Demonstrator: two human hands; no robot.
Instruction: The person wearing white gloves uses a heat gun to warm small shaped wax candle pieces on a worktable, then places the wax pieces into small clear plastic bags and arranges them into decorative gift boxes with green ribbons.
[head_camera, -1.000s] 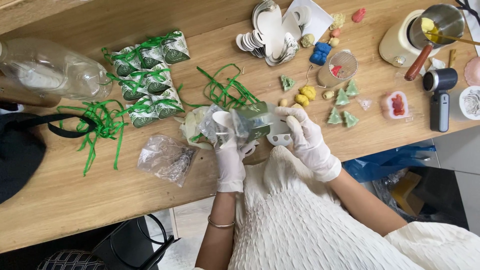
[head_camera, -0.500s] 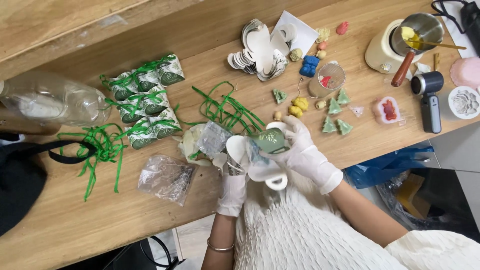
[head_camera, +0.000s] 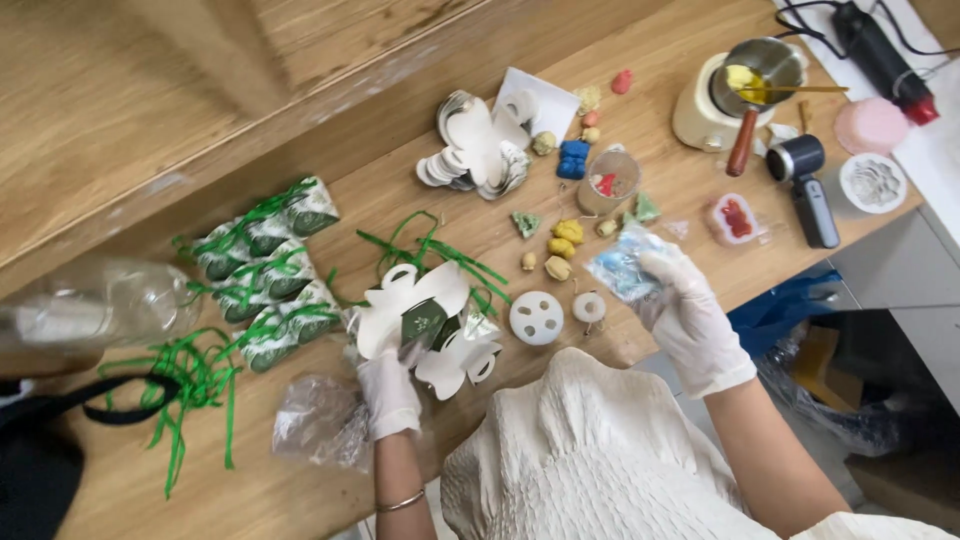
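Observation:
My left hand, in a white glove, presses down on a flat white card box blank with a green patch lying near the table's front edge. My right hand, also gloved, is shut on a small clear crinkly bag held above the table, beside small green and yellow wax shapes. Two white round discs lie between my hands. Loose green ribbon trails behind the blank.
Several tied green-and-white packets lie at the left, with a clear plastic bottle and more green ribbon. A stack of white blanks sits behind. A wax melting pot, black tool and pink dish stand right.
My hands have parted. The white blank has been set down under my left hand, and my right hand has moved right and taken up the small clear bag.

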